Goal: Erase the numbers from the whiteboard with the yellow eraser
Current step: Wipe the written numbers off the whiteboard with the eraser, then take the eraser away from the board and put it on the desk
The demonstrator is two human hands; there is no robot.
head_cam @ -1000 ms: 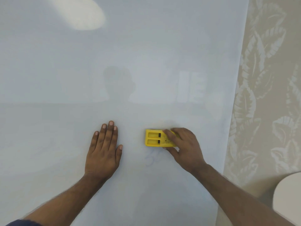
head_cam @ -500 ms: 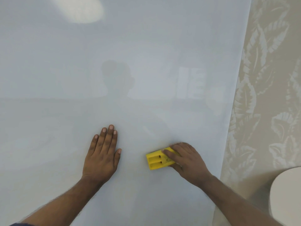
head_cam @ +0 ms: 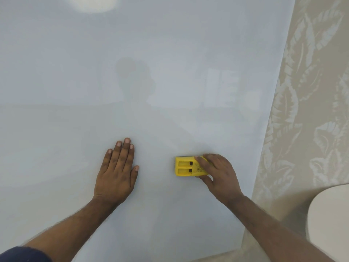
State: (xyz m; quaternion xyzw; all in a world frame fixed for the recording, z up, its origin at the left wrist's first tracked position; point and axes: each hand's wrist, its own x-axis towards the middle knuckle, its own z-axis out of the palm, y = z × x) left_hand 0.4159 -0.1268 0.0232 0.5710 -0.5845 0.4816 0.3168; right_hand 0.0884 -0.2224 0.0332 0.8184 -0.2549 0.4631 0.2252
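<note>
A glossy whiteboard (head_cam: 170, 53) fills most of the view and lies flat under my arms. My right hand (head_cam: 219, 176) grips the yellow eraser (head_cam: 184, 166) from its right end and presses it flat on the board, lower middle right. The eraser lies level, its two recessed slots facing up. My left hand (head_cam: 117, 171) rests flat on the board to the eraser's left, fingers together and palm down, holding nothing. I see no clear numbers on the board around the eraser; only faint reflections show.
A beige cloth with a pale leaf pattern (head_cam: 306, 110) lies beyond the board's right edge. A rounded white object (head_cam: 330, 214) sits at the lower right corner. A bright light reflection (head_cam: 92, 2) shows at the board's top.
My right hand slid the eraser down the board and tilted it, then brought it back up and level. A faint mark seen below the eraser earlier is gone. My left hand stayed put.
</note>
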